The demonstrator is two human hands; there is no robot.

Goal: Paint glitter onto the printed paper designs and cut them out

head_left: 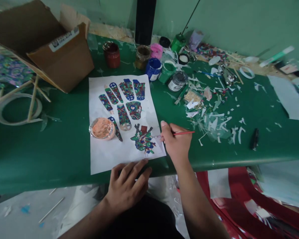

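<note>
My right hand (175,139) grips a thin red paintbrush (183,133), its tip reaching the right side of a multicoloured painted figure (143,141) on a white sheet of paper (107,157). Several smaller painted pieces (124,114) in green, red and blue fill the upper part of the sheet. An open jar of peach paint (102,128) stands on the paper's left side, partly covering one piece. My left hand (129,182) rests at the paper's lower edge, palm down with fingers spread and somewhat bent, holding nothing.
Open paint jars in red (111,54), blue (153,69) and green (167,71) stand behind the paper. A cardboard box (62,59) and a tape roll (18,109) are at left. Paper scraps (219,122) litter the right, near a small black object (255,138).
</note>
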